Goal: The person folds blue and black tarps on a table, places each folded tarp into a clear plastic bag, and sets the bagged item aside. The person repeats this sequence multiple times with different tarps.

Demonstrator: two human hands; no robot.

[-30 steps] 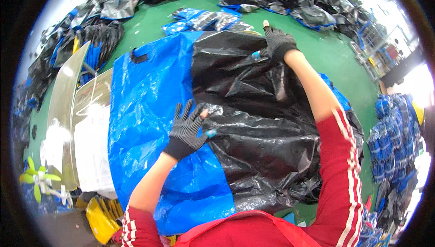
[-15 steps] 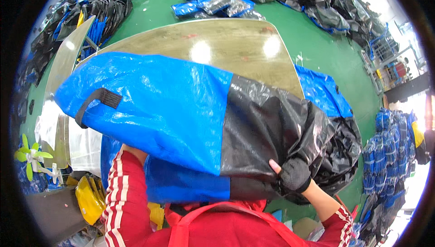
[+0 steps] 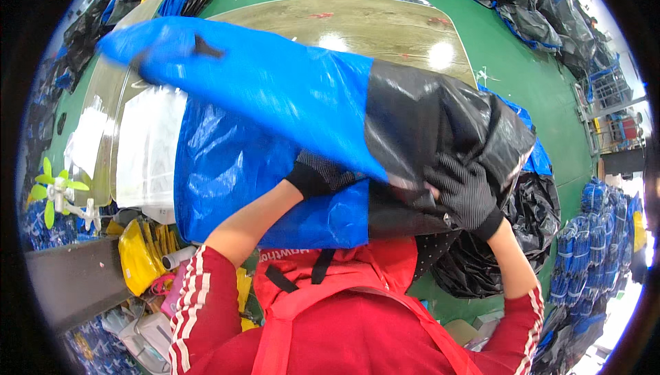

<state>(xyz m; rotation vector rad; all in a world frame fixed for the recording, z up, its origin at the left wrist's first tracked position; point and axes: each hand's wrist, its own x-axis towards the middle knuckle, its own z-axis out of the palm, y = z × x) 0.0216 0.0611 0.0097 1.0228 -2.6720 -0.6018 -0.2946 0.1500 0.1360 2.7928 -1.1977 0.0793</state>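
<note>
A large blue and black woven plastic bag [image 3: 289, 79] lies across the table in front of me, its blue end raised and blurred at the far left. A dark strap [image 3: 206, 47] shows on that end. My right hand [image 3: 467, 193], in a dark striped glove, is closed on the black part, thumb at the near edge. My left hand [image 3: 320, 172], gloved alike, reaches between the raised blue layer and another blue and black piece [image 3: 227, 162] beneath it. Its fingertips are hidden by the upper layer, near the seam between blue and black.
The wood-patterned tabletop [image 3: 385, 28] shows beyond the bag. A green clip-on fan [image 3: 58, 191] and yellow pieces [image 3: 141, 255] are at the left. Bundled blue packs [image 3: 591, 237] stand at the right. Piles of black and blue bags [image 3: 515, 4] lie on the green floor [image 3: 543, 93].
The bag's upper layer has swung up and away from me, uncovering the blue piece below. My left hand has moved right from under the blue part and now shows. My right hand has shifted slightly away from me.
</note>
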